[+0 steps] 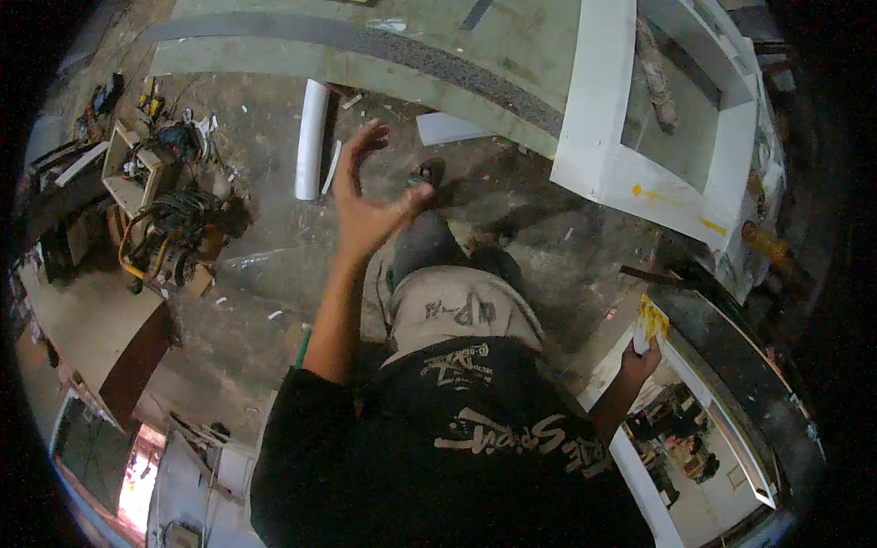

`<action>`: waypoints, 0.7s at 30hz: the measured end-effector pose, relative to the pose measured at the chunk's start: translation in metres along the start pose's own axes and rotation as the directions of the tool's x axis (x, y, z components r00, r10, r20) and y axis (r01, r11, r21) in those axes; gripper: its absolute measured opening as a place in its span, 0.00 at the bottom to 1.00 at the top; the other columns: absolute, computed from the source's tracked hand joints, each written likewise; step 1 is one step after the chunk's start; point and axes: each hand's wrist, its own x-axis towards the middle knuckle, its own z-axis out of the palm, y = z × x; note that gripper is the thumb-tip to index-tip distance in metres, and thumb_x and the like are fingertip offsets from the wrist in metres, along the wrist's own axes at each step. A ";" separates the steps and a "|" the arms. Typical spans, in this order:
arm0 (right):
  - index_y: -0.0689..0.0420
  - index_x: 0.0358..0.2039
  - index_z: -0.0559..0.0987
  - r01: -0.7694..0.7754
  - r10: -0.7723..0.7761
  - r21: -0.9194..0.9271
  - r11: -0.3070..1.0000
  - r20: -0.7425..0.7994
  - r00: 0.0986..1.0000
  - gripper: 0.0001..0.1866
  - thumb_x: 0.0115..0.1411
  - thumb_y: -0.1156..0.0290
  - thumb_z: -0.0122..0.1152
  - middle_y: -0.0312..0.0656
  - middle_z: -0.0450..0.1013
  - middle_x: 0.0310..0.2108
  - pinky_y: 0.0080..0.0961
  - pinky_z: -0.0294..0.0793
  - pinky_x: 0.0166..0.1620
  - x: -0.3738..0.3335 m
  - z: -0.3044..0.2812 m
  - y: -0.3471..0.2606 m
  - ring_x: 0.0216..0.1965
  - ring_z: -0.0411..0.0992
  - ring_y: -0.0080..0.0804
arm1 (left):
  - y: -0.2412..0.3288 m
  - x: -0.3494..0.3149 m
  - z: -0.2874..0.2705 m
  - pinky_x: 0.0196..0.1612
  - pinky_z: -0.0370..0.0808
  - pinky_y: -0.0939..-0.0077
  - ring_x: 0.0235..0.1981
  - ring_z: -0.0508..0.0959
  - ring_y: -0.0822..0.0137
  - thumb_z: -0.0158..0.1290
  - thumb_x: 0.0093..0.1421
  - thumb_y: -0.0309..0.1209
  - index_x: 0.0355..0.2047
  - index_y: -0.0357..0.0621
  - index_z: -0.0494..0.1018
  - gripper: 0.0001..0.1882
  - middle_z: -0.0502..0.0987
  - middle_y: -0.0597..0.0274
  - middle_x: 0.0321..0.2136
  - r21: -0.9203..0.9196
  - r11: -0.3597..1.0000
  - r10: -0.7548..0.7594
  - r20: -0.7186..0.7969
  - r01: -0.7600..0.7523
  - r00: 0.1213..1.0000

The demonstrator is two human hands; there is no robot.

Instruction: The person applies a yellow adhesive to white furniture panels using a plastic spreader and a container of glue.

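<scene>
My left hand (367, 215) is raised in front of me with nothing in it, its fingers and thumb spread apart. At my right side, my right hand (640, 362) grips a small flat white piece smeared with yellow paste (651, 320). Its exact kind does not show. Ahead on the right, a white box-like frame (598, 119) rests on the worktable (411, 87), with yellow smears of similar colour on its near side. Both hands are apart from the frame.
A white roll (312, 142) lies on the floor near the table. To the left are a wooden box (137, 169) of tools and coiled dark cable (187, 212). A brown board (100, 320) stands at far left. A white-framed mirror-like panel (713, 411) leans at right.
</scene>
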 end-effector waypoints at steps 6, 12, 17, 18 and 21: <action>0.67 0.52 0.71 -0.378 0.512 0.475 0.795 -0.191 0.838 0.17 0.65 0.73 0.48 0.45 0.73 0.48 0.28 0.75 0.52 -0.003 0.015 -0.016 0.49 0.73 0.34 | 0.115 0.038 -0.017 0.47 0.73 0.68 0.42 0.75 0.62 0.75 0.34 0.40 0.52 0.37 0.71 0.43 0.75 0.52 0.43 0.107 0.920 0.367 0.100 -0.377 0.925; 0.65 0.54 0.70 -0.337 0.406 0.421 0.842 -0.083 0.910 0.19 0.65 0.71 0.50 0.47 0.73 0.49 0.31 0.76 0.51 -0.016 0.011 -0.007 0.50 0.73 0.38 | 0.066 0.031 -0.001 0.44 0.73 0.70 0.40 0.75 0.65 0.72 0.42 0.41 0.51 0.37 0.70 0.39 0.74 0.57 0.41 -0.091 0.967 -0.191 0.364 0.239 0.912; 0.66 0.55 0.68 -0.237 0.344 0.448 0.862 -0.174 0.923 0.22 0.62 0.68 0.55 0.49 0.71 0.51 0.32 0.77 0.51 -0.026 -0.006 0.016 0.50 0.73 0.39 | -0.048 0.064 0.057 0.50 0.69 0.51 0.49 0.73 0.58 0.65 0.51 0.44 0.55 0.41 0.67 0.35 0.71 0.54 0.48 -0.224 0.224 -0.613 0.724 0.948 0.316; 0.66 0.55 0.67 -0.228 0.310 0.448 0.864 -0.118 0.943 0.26 0.60 0.67 0.59 0.50 0.70 0.51 0.32 0.78 0.49 -0.028 -0.008 0.019 0.50 0.73 0.41 | -0.063 0.075 0.067 0.53 0.65 0.37 0.51 0.73 0.53 0.63 0.52 0.47 0.54 0.42 0.69 0.34 0.71 0.52 0.49 -0.229 0.044 -0.640 0.741 0.973 0.203; 0.66 0.55 0.67 -0.220 0.323 0.449 0.866 -0.166 0.932 0.26 0.60 0.67 0.59 0.50 0.70 0.51 0.32 0.78 0.49 -0.036 -0.013 0.023 0.50 0.73 0.41 | -0.078 0.094 0.079 0.52 0.62 0.28 0.54 0.70 0.45 0.62 0.53 0.48 0.55 0.46 0.68 0.33 0.69 0.48 0.52 -0.296 -0.047 -0.682 0.707 0.954 0.186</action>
